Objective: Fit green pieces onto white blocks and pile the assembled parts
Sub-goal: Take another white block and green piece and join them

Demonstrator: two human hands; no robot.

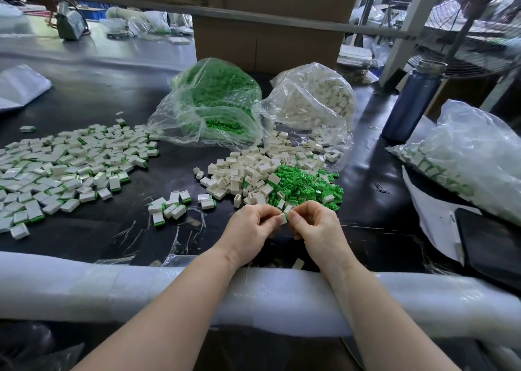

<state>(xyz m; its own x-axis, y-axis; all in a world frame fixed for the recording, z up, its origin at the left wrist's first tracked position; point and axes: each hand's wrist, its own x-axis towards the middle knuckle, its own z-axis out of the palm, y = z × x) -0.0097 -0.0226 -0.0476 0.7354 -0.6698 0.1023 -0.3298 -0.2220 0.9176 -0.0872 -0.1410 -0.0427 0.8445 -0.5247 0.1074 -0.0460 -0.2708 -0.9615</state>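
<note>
My left hand (249,229) pinches a small white block (282,218) just above the black table. My right hand (315,227) meets it from the right, fingertips pinching a green piece (286,216) against the block's end. Right behind the hands lie a heap of loose white blocks (242,173) and a heap of loose green pieces (304,186). A wide spread of assembled white-and-green parts (64,167) covers the table's left side. A small cluster of assembled parts (169,208) lies left of my left hand.
An open clear bag of green pieces (217,103) and one of white blocks (315,100) stand behind the heaps. A blue bottle (413,100), a bag of assembled parts (465,156) and a black tablet (490,244) sit at the right. White foam padding (112,286) lines the near edge.
</note>
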